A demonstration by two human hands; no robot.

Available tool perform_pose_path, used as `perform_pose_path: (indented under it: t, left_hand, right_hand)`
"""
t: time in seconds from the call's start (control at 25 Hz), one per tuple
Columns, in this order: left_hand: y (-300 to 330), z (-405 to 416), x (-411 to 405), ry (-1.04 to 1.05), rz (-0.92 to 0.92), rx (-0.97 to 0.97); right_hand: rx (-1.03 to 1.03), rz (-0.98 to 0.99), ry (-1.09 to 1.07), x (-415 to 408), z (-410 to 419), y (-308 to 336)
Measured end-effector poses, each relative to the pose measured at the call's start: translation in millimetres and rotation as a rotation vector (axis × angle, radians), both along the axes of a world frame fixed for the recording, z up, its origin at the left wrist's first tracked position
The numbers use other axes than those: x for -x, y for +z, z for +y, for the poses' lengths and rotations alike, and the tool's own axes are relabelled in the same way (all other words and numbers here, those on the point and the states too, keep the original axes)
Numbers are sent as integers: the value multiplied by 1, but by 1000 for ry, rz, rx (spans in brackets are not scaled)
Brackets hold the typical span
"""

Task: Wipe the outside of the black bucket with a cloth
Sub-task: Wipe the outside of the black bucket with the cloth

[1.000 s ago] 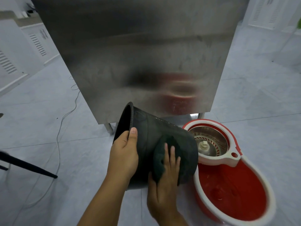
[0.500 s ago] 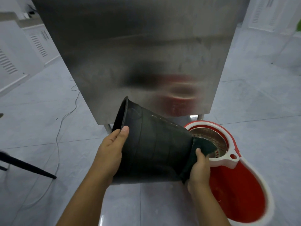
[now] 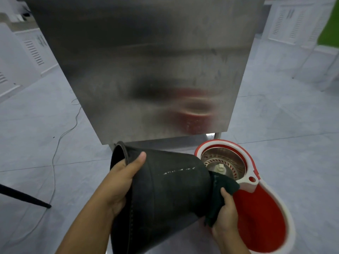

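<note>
1. Cable [image 3: 55,158] and black leg [image 3: 23,196]: these lie on the floor [image 3: 36,125] at far left, well apart from the work.
2. Left hand [image 3: 119,182]: your fingers curl over the rim and reach inside, while the thumb [image 3: 140,158] presses the outer wall; the hand is clamped on the rim.
3. Bucket [image 3: 165,195]: you hold it off the floor on its side, mouth to the left and base to the right, in front of the steel panel [image 3: 146,70]. It looks light and fairly stiff; a wet streak suggests the wall may be slippery. The rim seems the surest hold.
4. Cloth [image 3: 219,197]: soft and dark green, it is bunched against the base edge.
5. Right hand [image 3: 226,219]: your fingers are closed on the cloth, thumb on top, beside the base.
6. Mop bucket [image 3: 271,213]: it stands on the floor just behind the cloth.
</note>
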State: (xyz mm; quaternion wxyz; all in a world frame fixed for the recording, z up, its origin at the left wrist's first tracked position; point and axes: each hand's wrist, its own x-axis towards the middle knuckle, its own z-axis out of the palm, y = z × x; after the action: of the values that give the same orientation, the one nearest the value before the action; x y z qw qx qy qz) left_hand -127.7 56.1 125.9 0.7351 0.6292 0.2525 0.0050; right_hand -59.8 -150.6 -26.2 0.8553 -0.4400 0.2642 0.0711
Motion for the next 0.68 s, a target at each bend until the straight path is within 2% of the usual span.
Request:
perform_pose_path:
  t: [0.12, 0.24, 0.36, 0.44, 0.52, 0.56, 0.6, 0.64, 0.68]
  left_hand:
    - [4, 2, 7, -96, 78, -81]
    - [3, -8, 2, 25, 30, -197]
    - [0, -21, -8, 212, -42, -387]
    - [-4, -23, -10, 283, -68, -395]
    - [-8, -24, -11, 307, -72, -405]
    - [-10, -26, -12, 307, -72, -416]
    - [-11, -27, -12, 295, -68, -432]
    - [-12, -29, -12, 276, -66, -451]
    - [-12, -30, -13, 261, -66, -466]
  right_hand:
    - [-7, -33, 1, -8, 0, 2]
    - [69, -117, -5, -15, 8, 10]
    - [427, -347, 16, 6, 27, 5]
    - [625, -548, 75, 26, 39, -9]
    - [948, -569, 238, 36, 55, -21]
    - [1184, -709, 242, 41, 65, -19]
    - [1304, -939, 215, 44, 73, -18]
    - [1298, -1157, 242, 47, 78, -9]
    - [1238, -1247, 273, 46, 78, 5]
